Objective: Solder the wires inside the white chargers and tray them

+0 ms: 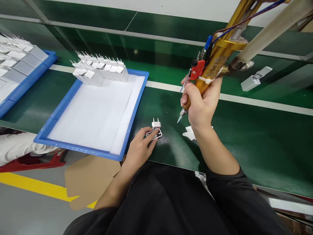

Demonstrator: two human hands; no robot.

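Left fingers (150, 136) gripping white adapter (156, 124) at their tips, right fingers (184, 99) around golden tool (215, 60)

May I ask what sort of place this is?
Likely a factory assembly line: a gold nozzled tool in the right hand, white plug adapters in a blue tray, and a green worktop.

Bright — pale glare on the worktop (259, 140)

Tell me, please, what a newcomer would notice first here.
Probably the gold tool at upper right, with its red part, gripped by the right hand. Next, the blue tray left of centre, with white adapters standing along its far end. Lower, near the middle, the left hand holds a white two-pronged adapter.
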